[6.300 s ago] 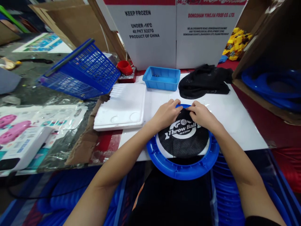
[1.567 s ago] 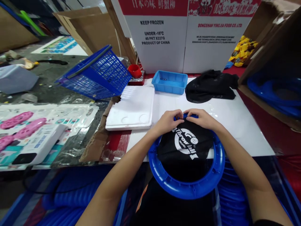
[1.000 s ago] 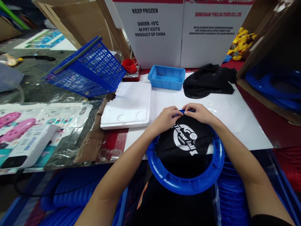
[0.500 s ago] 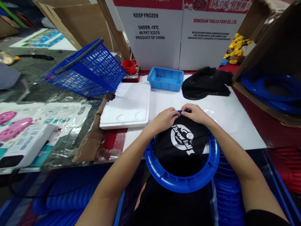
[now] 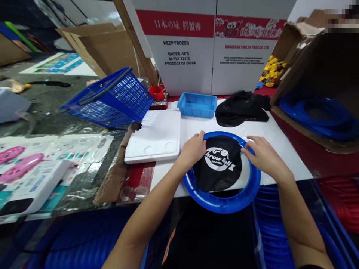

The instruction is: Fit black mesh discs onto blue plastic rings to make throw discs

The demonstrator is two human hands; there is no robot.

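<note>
A blue plastic ring [image 5: 221, 203] lies on the white board [image 5: 280, 149], overhanging its near edge. A black mesh net [image 5: 218, 170] with a white "Throw Ball" logo is fastened along the ring's far rim and sags inside it. My left hand [image 5: 193, 150] is curled over the ring's upper left rim, at the net's edge. My right hand [image 5: 261, 156] grips the upper right rim, fingers pointing at the net.
Behind the ring are a small blue tray [image 5: 198, 104], a pile of black mesh [image 5: 241, 108] and a white foam tray [image 5: 154, 136]. A tilted blue basket [image 5: 112, 99] and red cup [image 5: 156, 92] stand at left. White cartons [image 5: 196, 56] stand behind. More blue rings [image 5: 316, 116] sit in a box at right.
My hands have parted from the far rim to the ring's left and right sides. The ring has slid further onto the board, and the view has tilted up.
</note>
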